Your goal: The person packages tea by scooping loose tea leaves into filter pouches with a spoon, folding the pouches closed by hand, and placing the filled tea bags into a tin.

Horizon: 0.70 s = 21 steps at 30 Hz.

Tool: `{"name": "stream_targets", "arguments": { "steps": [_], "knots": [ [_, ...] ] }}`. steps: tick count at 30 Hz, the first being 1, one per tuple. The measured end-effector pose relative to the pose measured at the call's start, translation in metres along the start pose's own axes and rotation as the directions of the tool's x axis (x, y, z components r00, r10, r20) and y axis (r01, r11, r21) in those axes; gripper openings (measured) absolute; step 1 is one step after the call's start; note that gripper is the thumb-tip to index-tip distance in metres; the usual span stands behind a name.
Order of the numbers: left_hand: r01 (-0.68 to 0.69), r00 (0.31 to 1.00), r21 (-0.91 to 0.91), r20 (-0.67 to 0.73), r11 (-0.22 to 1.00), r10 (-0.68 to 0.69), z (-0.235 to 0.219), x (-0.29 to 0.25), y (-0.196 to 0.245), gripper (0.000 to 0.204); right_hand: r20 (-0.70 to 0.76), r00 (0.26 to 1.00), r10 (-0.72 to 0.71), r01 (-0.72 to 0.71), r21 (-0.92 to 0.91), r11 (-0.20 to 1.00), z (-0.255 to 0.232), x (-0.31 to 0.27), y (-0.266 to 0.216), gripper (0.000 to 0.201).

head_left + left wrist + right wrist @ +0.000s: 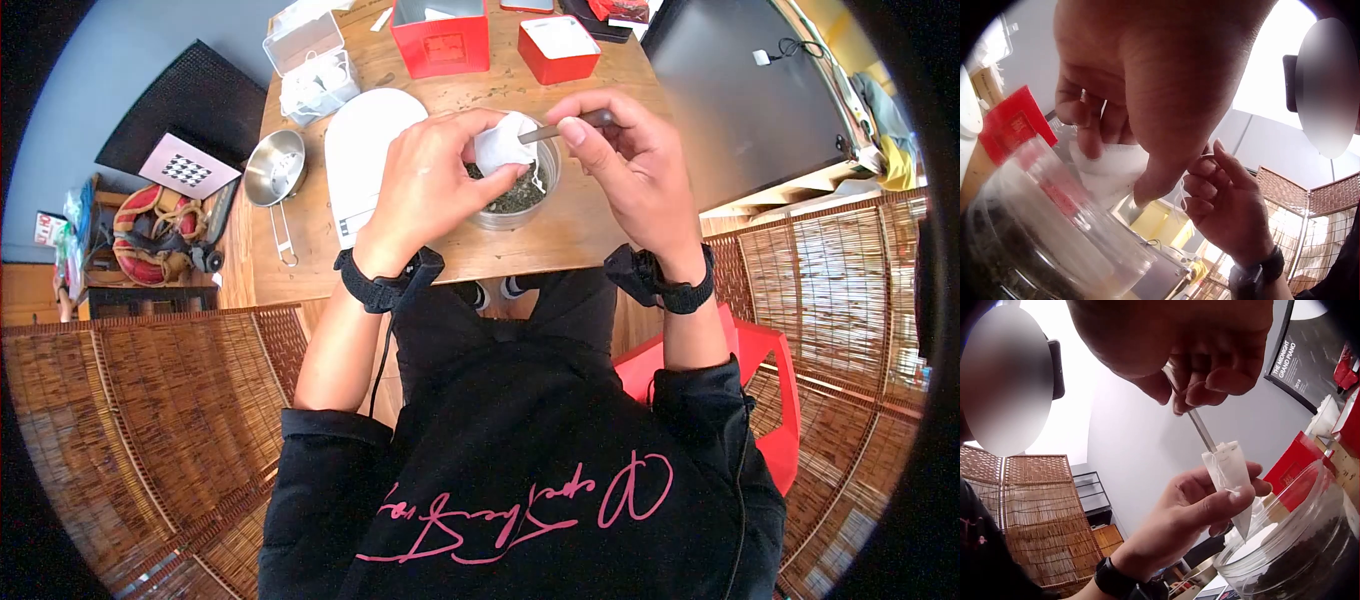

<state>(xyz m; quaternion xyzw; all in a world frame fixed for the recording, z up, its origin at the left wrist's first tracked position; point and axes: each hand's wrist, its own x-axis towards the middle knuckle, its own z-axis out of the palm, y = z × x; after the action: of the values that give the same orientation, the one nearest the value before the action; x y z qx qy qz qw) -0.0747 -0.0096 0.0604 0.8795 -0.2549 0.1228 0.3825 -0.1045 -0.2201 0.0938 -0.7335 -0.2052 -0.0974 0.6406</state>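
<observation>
My left hand (430, 180) pinches a small white drawstring tea bag (503, 147) between thumb and fingers. The bag tilts with its mouth toward my right hand (640, 165), its thin string hanging loose. Between thumb and fingers, the right hand grips a slim metal utensil (1202, 430), whose lower end is hidden inside the bag. Right below and beside the bag stands a clear jar (1241, 561) holding dark dried leaves (500, 202). In the right wrist view the bag's pointed bottom overlaps the jar's rim.
Left of the jar lies a flat white scale (370, 135), with a steel pan (277, 168) beyond it. A clear box of white bags (322, 85) and two red tins (440, 50) stand farther back. Dark crumbs dot the wooden table (600, 230).
</observation>
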Motion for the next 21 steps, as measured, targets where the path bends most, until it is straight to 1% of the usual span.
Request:
{"name": "stream_targets", "arguments": {
  "steps": [2, 3, 5, 6, 8, 9, 11, 12, 14, 15, 16, 17, 18, 19, 20, 21],
  "knots": [
    [-0.004, 1.0, 0.013, -0.022, 1.0, 0.005, 0.001, -0.001, -0.004, 0.044, 0.05, 0.999, 0.016, -0.009, -0.14, 0.99, -0.005, 0.001, 0.008, 0.02],
    [-0.003, 1.0, 0.014, -0.019, 1.0, 0.003, 0.002, -0.002, -0.007, 0.044, 0.049, 0.999, 0.018, -0.011, -0.139, 0.99, -0.005, 0.002, 0.012, 0.02],
    [-0.025, 0.997, 0.053, -0.068, 0.998, 0.028, 0.005, -0.004, -0.012, 0.042, -0.028, 0.999, -0.03, 0.026, -0.123, 0.992, -0.005, 0.002, 0.016, 0.02],
    [-0.024, 0.997, 0.053, -0.067, 0.998, 0.028, 0.006, -0.004, -0.014, 0.042, -0.028, 0.999, -0.029, 0.026, -0.122, 0.992, -0.005, 0.002, 0.015, 0.02],
    [0.004, 0.999, 0.031, -0.047, 1.0, -0.003, 0.007, -0.005, -0.018, 0.04, -0.081, 0.995, -0.057, 0.054, -0.037, 0.998, -0.006, 0.002, 0.008, 0.023],
    [0.004, 0.999, 0.031, -0.046, 1.0, -0.003, 0.007, -0.005, -0.018, 0.04, -0.081, 0.995, -0.056, 0.053, -0.037, 0.998, -0.007, 0.003, 0.007, 0.023],
    [0.025, 0.999, 0.025, -0.049, 0.999, -0.023, 0.005, -0.004, -0.019, 0.038, -0.196, 0.972, -0.131, 0.134, 0.005, 0.991, -0.011, 0.003, 0.006, 0.024],
    [0.027, 0.999, 0.024, -0.048, 0.999, -0.026, 0.004, -0.004, -0.018, 0.038, -0.195, 0.972, -0.127, 0.131, 0.005, 0.991, -0.015, 0.003, 0.006, 0.024],
    [0.118, 0.991, -0.025, -0.052, 0.993, -0.119, 0.001, -0.003, -0.018, 0.039, -0.282, 0.942, -0.183, 0.191, 0.003, 0.982, -0.028, 0.001, 0.008, 0.025],
    [0.121, 0.991, -0.025, -0.051, 0.992, -0.122, 0.002, -0.004, -0.02, 0.039, -0.305, 0.935, -0.18, 0.194, 0.016, 0.981, -0.034, 0.0, 0.01, 0.023],
    [0.145, 0.984, -0.049, -0.094, 0.988, -0.149, 0.004, -0.004, -0.023, 0.038, -0.305, 0.936, -0.178, 0.191, 0.016, 0.981, -0.033, -0.001, 0.013, 0.023],
    [0.166, 0.975, -0.074, -0.135, 0.983, -0.175, 0.007, -0.003, -0.027, 0.038, -0.312, 0.939, -0.146, 0.158, 0.011, 0.987, -0.032, -0.003, 0.015, 0.023],
    [0.165, 0.976, -0.076, -0.132, 0.983, -0.174, 0.012, -0.003, -0.033, 0.038, -0.321, 0.94, -0.115, 0.124, 0.005, 0.992, -0.032, -0.005, 0.019, 0.024],
    [0.124, 0.974, -0.162, -0.169, 0.979, -0.151, 0.019, -0.003, -0.041, 0.037, -0.282, 0.957, -0.073, 0.063, -0.042, 0.997, -0.031, -0.009, 0.024, 0.025],
    [0.08, 0.969, -0.244, -0.208, 0.966, -0.133, 0.021, -0.002, -0.04, 0.036, -0.284, 0.956, -0.07, 0.061, -0.043, 0.997, -0.027, -0.011, 0.028, 0.025],
    [0.081, 0.97, -0.245, -0.205, 0.966, -0.134, 0.022, -0.003, -0.037, 0.036, -0.204, 0.978, -0.029, -0.001, -0.146, 0.989, -0.021, -0.013, 0.03, 0.023]
  ]
}}
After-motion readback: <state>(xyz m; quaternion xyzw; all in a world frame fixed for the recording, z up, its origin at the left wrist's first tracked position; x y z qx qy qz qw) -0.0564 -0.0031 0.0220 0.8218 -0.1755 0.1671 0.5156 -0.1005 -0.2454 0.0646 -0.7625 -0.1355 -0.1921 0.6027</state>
